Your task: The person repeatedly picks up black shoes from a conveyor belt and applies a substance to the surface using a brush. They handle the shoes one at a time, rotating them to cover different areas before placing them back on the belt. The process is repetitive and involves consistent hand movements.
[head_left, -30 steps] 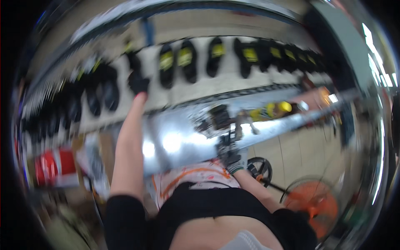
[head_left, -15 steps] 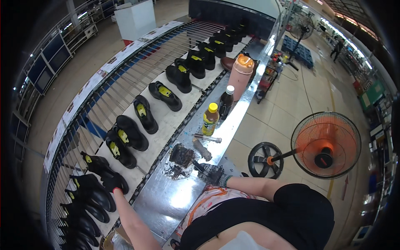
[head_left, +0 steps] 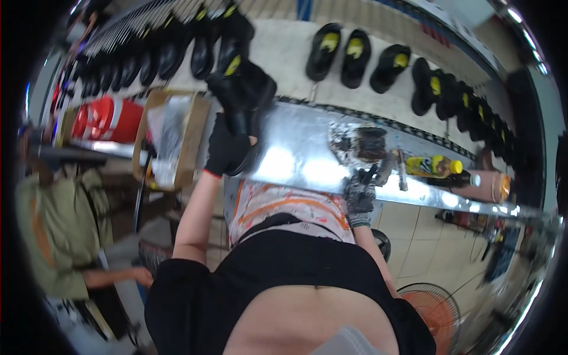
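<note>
My left hand (head_left: 226,148), in a black glove, grips a black shoe with a yellow insole (head_left: 242,89) and holds it over the left end of the shiny metal bench (head_left: 296,160). My right hand (head_left: 358,190), in a grey knit glove, rests at the bench's near edge and holds a small dark tool (head_left: 371,173); what kind I cannot tell. Just beyond it sits a dark round pad or brush (head_left: 364,143). Rows of black shoes (head_left: 355,50) with yellow insoles lie on the white conveyor behind the bench.
A cardboard box (head_left: 171,136) and a red container (head_left: 106,118) stand left of the bench. A yellow bottle (head_left: 435,167) and a tan cylinder (head_left: 485,184) lie at its right. Another person in a green shirt (head_left: 56,231) sits at left. An orange fan (head_left: 435,310) stands lower right.
The view has swung around sharply. My left hand, which was reaching out to the shoe row, now holds a black shoe drawn back over the bench. My right hand stays at the bench edge.
</note>
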`<action>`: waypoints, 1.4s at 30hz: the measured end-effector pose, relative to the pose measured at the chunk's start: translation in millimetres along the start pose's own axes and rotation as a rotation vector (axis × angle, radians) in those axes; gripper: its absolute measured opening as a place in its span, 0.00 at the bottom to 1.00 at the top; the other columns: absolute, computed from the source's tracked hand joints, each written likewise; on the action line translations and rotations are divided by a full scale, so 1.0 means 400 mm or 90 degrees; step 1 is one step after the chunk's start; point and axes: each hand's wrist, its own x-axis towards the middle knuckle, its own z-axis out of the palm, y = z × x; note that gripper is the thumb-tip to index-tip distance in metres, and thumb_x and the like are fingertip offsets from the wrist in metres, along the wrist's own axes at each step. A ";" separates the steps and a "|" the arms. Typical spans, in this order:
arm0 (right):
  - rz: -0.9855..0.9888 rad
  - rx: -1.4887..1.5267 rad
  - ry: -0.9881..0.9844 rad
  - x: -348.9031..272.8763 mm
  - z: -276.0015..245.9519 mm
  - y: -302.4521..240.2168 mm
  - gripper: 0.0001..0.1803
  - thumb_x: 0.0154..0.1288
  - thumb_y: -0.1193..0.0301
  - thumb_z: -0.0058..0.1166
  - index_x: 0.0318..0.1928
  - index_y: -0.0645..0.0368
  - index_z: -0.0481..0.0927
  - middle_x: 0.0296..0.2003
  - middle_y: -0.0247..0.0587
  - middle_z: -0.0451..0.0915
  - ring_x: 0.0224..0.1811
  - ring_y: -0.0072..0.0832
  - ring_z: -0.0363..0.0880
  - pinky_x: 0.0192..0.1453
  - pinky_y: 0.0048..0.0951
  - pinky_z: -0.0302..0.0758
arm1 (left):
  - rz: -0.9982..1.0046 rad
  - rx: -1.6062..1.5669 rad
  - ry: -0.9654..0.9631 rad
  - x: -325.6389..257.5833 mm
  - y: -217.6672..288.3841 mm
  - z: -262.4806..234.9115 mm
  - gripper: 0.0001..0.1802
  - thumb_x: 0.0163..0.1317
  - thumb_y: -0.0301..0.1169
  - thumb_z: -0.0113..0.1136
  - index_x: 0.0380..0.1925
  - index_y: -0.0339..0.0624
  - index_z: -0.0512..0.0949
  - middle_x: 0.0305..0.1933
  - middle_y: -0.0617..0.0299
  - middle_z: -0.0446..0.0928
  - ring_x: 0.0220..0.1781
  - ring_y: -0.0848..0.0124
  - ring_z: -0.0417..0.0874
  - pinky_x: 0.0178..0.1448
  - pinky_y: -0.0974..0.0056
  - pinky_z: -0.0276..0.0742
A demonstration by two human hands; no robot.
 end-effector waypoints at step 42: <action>0.147 0.727 0.043 -0.032 -0.225 -0.176 0.21 0.66 0.75 0.48 0.58 0.54 0.62 0.35 0.42 0.79 0.17 0.18 0.73 0.15 0.19 0.70 | 0.553 -0.952 -0.393 0.128 0.059 -0.023 0.38 0.70 0.57 0.20 0.11 0.46 0.67 0.19 0.61 0.68 0.40 0.66 0.62 0.59 0.62 0.53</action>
